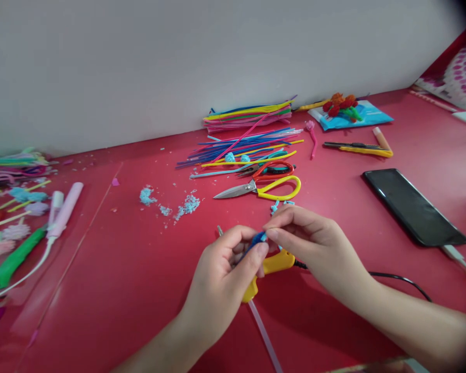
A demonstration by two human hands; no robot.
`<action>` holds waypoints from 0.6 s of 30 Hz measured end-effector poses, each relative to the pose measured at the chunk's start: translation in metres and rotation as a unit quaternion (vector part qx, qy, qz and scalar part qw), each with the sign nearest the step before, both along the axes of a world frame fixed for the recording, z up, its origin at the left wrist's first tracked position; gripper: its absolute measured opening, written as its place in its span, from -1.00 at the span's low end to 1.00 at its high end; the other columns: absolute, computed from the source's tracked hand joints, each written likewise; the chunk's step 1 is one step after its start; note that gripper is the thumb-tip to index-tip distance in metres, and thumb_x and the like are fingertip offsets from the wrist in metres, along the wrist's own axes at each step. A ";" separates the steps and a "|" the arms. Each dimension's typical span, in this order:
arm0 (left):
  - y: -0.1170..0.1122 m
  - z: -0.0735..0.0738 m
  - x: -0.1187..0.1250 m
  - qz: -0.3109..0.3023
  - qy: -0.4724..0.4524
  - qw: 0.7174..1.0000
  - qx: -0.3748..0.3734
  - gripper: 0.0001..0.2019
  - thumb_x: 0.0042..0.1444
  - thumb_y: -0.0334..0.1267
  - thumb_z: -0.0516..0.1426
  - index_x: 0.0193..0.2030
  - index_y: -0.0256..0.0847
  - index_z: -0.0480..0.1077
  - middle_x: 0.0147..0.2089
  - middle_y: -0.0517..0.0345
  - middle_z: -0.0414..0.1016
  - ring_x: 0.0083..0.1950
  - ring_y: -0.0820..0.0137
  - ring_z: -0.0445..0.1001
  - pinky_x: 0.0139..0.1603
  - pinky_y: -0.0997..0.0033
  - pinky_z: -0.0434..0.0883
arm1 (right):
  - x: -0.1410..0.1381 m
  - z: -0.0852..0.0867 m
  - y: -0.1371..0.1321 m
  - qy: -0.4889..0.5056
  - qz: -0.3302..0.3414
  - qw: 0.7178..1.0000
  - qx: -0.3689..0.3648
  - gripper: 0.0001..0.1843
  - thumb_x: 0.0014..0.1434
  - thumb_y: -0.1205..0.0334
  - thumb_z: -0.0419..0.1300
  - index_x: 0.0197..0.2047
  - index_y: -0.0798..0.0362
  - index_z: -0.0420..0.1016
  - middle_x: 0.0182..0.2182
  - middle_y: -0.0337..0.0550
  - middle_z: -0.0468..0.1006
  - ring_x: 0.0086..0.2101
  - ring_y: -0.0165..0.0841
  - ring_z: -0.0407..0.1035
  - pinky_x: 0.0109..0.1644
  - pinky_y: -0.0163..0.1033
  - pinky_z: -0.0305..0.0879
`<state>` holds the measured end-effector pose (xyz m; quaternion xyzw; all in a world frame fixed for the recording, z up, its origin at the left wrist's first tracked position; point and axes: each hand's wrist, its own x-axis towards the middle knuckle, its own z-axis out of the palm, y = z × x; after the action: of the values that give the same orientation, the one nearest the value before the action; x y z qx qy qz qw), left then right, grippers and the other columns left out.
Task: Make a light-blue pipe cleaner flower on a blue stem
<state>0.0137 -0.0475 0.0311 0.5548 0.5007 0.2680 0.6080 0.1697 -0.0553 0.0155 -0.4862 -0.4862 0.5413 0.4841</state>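
My left hand (227,274) pinches a small dark blue fuzzy piece (258,238), which looks like pipe cleaner, between thumb and fingers. The fingertips of my right hand (310,238) are pinched at its light blue end; whether they grip that end or only touch it is hard to see. Beneath my hands lies a yellow glue gun (277,263), partly hidden, with a clear glue stick (264,334) sticking out of its back. Light blue curled bits (275,207) lie just behind my right fingers.
Scissors (258,189) with red and yellow handles lie beyond my hands, beside pliers (274,167) and loose pipe cleaners (241,147). Light blue clippings (187,207) are scattered to the left. At right are a phone (413,207) on a cable and a box cutter (357,149).
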 end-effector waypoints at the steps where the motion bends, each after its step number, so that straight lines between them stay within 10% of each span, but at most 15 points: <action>1: 0.000 0.000 0.000 0.003 0.001 1.000 0.002 -0.84 0.11 -0.14 0.09 -0.31 -0.18 0.36 -0.53 0.25 0.35 -0.65 0.60 0.13 -0.67 0.61 0.11 | -0.001 0.000 -0.001 -0.008 -0.004 1.000 0.006 -0.94 0.10 0.29 0.17 -0.40 0.06 0.42 -0.47 -0.26 0.45 -0.43 -0.46 0.39 -0.33 -0.36 0.35; 10: 0.001 -0.004 -0.005 0.009 0.027 0.999 0.045 -0.82 0.16 -0.14 0.05 -0.36 -0.17 0.34 -0.54 0.31 0.27 -0.60 0.61 0.15 -0.63 0.65 0.15 | 0.009 0.006 0.001 -0.033 -0.023 0.998 0.055 -0.94 0.12 0.28 0.17 -0.29 0.03 0.43 -0.43 -0.28 0.44 -0.42 -0.48 0.37 -0.33 -0.38 0.33; 18: 0.002 -0.006 -0.011 -0.032 0.170 0.913 0.369 -0.93 0.13 -0.39 0.07 -0.32 -0.21 0.37 -0.45 0.22 0.29 -0.45 0.52 0.26 -0.40 0.55 0.25 | 0.011 0.009 -0.001 -0.215 0.017 0.958 0.188 -0.92 0.08 0.38 0.19 -0.31 0.03 0.41 -0.37 -0.22 0.42 -0.37 -0.43 0.35 -0.26 -0.31 0.31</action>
<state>0.0027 -0.0457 0.0247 0.7927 0.4439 0.3158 0.2735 0.1805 -0.0564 0.0243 -0.4831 -0.6798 0.3311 0.4415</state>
